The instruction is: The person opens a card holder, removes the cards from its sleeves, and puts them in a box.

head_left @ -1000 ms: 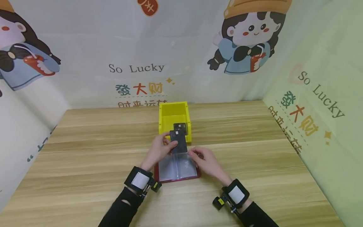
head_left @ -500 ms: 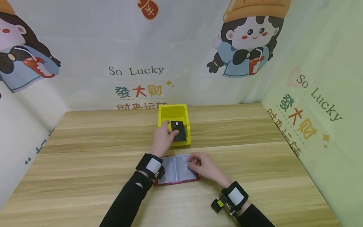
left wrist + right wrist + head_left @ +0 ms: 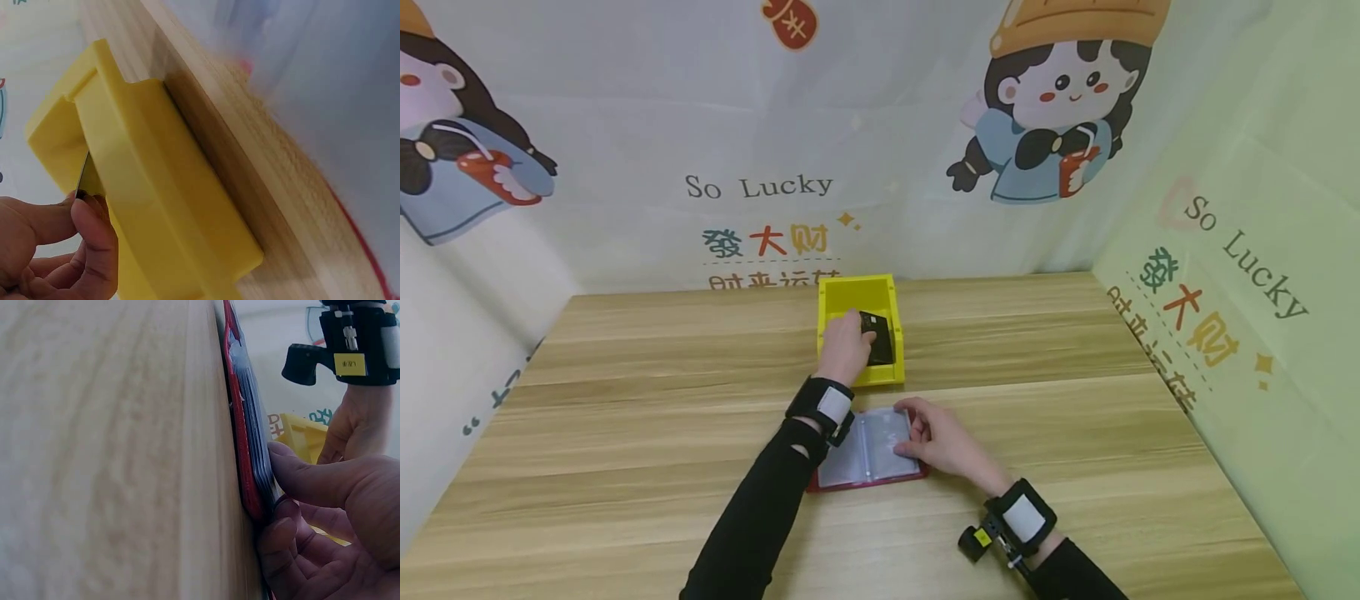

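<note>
My left hand (image 3: 844,346) reaches into the yellow box (image 3: 898,350) and pinches a black card (image 3: 877,337) between thumb and fingers. In the left wrist view, only the thin edge of the card (image 3: 84,172) shows past the fingertips, by the box wall (image 3: 150,162). Nearer to me lies an open card holder (image 3: 880,450) with a red cover and clear sleeves. My right hand (image 3: 943,437) grips its right edge. From the right wrist view, the thumb lies on the stacked sleeves (image 3: 250,406) and the fingers curl at their edge.
Both items rest on a wood-grain table (image 3: 1037,400). A printed cloth (image 3: 910,108) hangs behind it and along the sides. My left forearm passes over the left part of the card holder.
My left hand has carried the black card forward from above the card holder into the yellow box. My right hand has stayed at the holder's right edge, its thumb shifting slightly lower.
</note>
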### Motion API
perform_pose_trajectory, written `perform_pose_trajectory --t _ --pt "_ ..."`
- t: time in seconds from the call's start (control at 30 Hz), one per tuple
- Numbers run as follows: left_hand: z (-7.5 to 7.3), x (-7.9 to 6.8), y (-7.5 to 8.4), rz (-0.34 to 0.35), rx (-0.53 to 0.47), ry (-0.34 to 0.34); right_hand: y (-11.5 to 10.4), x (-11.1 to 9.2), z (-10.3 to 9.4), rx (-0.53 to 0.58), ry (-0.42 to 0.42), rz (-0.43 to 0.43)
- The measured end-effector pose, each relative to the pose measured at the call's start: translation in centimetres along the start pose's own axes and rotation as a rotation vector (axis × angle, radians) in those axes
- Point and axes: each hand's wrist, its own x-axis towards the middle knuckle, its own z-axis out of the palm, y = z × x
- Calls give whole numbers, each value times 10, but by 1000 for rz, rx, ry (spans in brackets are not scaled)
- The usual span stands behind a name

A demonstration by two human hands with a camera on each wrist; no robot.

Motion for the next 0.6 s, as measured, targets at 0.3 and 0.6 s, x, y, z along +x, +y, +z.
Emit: perform_pose_trajectory --t 0.3,0.6 --pt "13 6 -2 -24 81 -37 0 -1 0 -9 -2 20" --pt "20 8 2 -7 242 -48 -3 -1 0 -54 -25 3"
